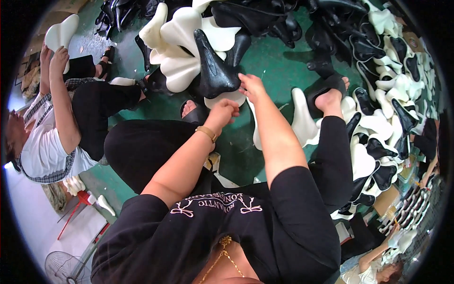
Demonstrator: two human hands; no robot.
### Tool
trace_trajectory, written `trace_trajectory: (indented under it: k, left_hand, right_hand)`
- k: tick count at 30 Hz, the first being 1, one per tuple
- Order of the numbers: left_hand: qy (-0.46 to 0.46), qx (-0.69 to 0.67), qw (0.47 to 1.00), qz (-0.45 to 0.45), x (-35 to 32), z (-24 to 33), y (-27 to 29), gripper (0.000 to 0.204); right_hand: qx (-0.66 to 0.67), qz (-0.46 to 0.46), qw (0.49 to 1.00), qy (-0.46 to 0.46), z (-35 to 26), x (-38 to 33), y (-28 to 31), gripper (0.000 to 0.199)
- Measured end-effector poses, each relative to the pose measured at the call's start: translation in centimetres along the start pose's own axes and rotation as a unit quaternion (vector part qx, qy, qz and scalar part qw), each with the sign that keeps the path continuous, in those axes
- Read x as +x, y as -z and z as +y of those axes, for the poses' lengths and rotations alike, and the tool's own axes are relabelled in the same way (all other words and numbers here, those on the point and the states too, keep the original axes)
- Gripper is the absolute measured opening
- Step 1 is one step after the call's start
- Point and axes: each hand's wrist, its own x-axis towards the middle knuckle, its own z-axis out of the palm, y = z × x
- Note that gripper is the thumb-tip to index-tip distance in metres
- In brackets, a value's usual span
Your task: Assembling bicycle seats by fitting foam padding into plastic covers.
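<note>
A glossy black bicycle saddle [215, 71] lies on a heap of cream saddles [182, 68], its narrow nose pointing away from me. My right hand [253, 87] is at the right corner of its wide end, with fingers apart; fingertips are at or just beside its edge. Nearer to me, my left hand [223, 114] has its fingers curled in, and whatever they may hold is hidden. Just beyond that hand, a pale rounded piece [227, 99] shows below the black saddle. A cream saddle [302, 118] stands on the floor right of my right forearm.
Black saddles [255, 19] are piled at the far side. Mixed black and cream saddles [378, 123] cover the right side. At left, a seated co-worker [56, 128] holds up a cream saddle [61, 35]. A fan [66, 267] stands lower left. Another person [373, 270] is at lower right.
</note>
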Motion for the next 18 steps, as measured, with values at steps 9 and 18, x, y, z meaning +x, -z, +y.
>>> trace_trajectory:
  k: [9, 18]
  left_hand:
    - [-0.011, 0.227, 0.970, 0.084, 8.8, -13.5, -0.4, 0.070]
    - [0.009, 0.259, 0.964, 0.052, 9.7, -9.8, -8.3, 0.066]
  right_hand:
    - [0.141, -0.227, 0.956, 0.120, -12.0, -5.5, 3.2, 0.019]
    - [0.327, 0.009, 0.898, 0.294, -13.7, -19.9, 18.8, 0.047]
